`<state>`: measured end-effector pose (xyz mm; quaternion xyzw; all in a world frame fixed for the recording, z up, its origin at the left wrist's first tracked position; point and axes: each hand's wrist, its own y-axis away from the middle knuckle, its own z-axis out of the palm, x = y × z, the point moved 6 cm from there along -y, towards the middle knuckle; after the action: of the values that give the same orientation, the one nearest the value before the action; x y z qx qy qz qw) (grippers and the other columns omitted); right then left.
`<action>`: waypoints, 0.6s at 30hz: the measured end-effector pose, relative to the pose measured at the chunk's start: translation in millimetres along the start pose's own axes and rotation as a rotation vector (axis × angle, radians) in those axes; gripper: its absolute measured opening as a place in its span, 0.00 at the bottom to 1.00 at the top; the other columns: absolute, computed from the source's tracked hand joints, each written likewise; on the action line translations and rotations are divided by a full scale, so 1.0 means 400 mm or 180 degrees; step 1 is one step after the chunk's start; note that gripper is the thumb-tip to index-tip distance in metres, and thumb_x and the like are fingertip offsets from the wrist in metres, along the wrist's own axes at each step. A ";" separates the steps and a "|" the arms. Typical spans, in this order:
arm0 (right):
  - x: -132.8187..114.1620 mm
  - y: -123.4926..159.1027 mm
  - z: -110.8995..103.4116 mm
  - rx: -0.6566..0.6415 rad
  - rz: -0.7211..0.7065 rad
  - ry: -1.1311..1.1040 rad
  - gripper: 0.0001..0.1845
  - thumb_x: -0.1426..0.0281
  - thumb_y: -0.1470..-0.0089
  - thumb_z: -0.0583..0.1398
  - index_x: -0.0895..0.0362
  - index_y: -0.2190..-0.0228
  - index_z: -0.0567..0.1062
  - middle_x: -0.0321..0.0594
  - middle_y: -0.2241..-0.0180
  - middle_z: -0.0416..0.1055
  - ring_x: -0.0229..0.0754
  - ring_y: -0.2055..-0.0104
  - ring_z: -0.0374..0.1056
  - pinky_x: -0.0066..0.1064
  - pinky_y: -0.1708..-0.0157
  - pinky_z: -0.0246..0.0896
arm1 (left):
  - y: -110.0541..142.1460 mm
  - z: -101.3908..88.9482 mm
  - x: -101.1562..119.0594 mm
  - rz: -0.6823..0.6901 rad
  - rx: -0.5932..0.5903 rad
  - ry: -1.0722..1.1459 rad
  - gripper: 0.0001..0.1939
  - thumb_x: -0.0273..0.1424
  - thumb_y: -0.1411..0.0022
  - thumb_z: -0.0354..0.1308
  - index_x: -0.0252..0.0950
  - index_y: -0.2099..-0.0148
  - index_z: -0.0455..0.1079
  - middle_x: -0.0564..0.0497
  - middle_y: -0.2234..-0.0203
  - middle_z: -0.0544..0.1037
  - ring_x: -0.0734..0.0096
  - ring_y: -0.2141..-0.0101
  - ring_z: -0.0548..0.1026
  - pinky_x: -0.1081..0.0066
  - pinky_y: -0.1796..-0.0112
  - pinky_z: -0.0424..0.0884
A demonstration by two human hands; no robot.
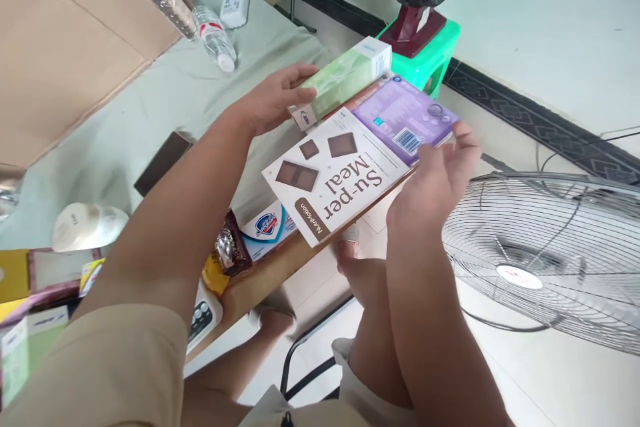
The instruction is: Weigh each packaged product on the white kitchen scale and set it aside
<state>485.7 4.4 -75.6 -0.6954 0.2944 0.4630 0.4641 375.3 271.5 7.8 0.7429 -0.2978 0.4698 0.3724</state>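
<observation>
My left hand [280, 95] grips the near-left end of a long pale-green box [345, 77], thumb on its side and fingers behind. My right hand [435, 170] is at the right edge of a flat purple package [400, 113] with a barcode, fingers curled against its edge. Between my hands lies a white "Su-per Meal" box [335, 173] with chocolate pieces pictured on it, beside the purple package. It partly covers a white and blue soap box [267, 227]. A brown wrapped snack packet [233, 243] lies to the left of the soap box.
Two water bottles [215, 37] and a white device [235, 3] lie at the back of the cloth-covered table [270, 33], by a cardboard box [85, 33]. A white jar [90, 227] is at left. A green stool [425, 57] bears one fan; a larger fan [530, 267] stands right. Another person sits behind.
</observation>
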 end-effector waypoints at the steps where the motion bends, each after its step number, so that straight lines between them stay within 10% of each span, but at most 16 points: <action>1: 0.011 -0.002 0.006 0.0232 0.0245 -0.0208 0.36 0.68 0.33 0.48 0.43 0.29 0.44 0.51 0.32 0.57 0.56 0.30 0.64 0.60 0.38 0.72 | -0.008 0.000 -0.008 -0.0084 0.0013 0.0223 0.22 0.20 0.30 0.61 0.29 0.36 0.65 0.49 0.47 0.82 0.72 0.51 0.83 0.41 0.38 0.72; 7: 0.031 -0.015 0.029 0.0536 0.0969 -0.0568 0.46 0.73 0.39 0.48 0.45 0.26 0.36 0.51 0.26 0.49 0.51 0.25 0.58 0.58 0.33 0.67 | -0.021 0.039 -0.014 -0.0223 -0.0253 0.0663 0.27 0.09 0.34 0.51 0.29 0.36 0.68 0.58 0.64 0.85 0.73 0.63 0.85 0.32 0.39 0.70; 18: 0.054 -0.016 0.039 0.0211 0.0150 0.0093 0.44 0.73 0.36 0.43 0.41 0.25 0.32 0.49 0.29 0.53 0.48 0.28 0.64 0.55 0.39 0.74 | 0.003 0.061 0.005 -0.0501 -0.0206 0.0597 0.27 0.06 0.39 0.45 0.25 0.45 0.74 0.53 0.57 0.88 0.69 0.58 0.87 0.43 0.38 0.75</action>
<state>493.9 21.6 -95.3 -0.6792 0.3326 0.4536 0.4715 386.4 250.4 3.1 0.7044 -0.2175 0.4966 0.4581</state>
